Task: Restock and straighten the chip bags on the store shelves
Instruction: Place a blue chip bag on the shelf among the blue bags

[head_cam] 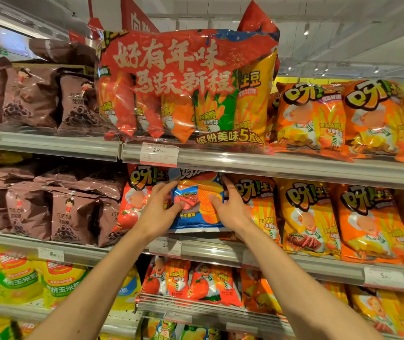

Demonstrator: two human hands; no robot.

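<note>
Head view looks up at stocked store shelves, with both bare arms reaching to the middle shelf (294, 260). A blue chip bag (197, 204), printed with a steak and ridged chips, stands upright at the front of that shelf, its top edge tucked just under the rail of the shelf above. It sits between a red tomato-flavour bag (136, 200) on its left and an orange bag (261, 207) on its right. The left hand (158, 212) grips the blue bag's left edge, thumb pressed on the front near the steak picture and fingers curled round the side toward the back. The right hand (230, 209) holds the bag's right edge in the same way, thumb on the front over the printed chips, fingers wrapped behind and touching the orange bag. On the upper shelf, directly above, stands a large red multipack (186, 87) holding several smaller bags, with a price tag (159, 154) on the rail below it. Brown chocolate-snack bags (71, 217) fill the left side of the upper and middle shelves, and more orange and yellow bags (368, 217) run along the right. Below, red tomato bags (191, 283) lean on the lower shelf beside yellow corn-snack bags (56, 283).
</note>
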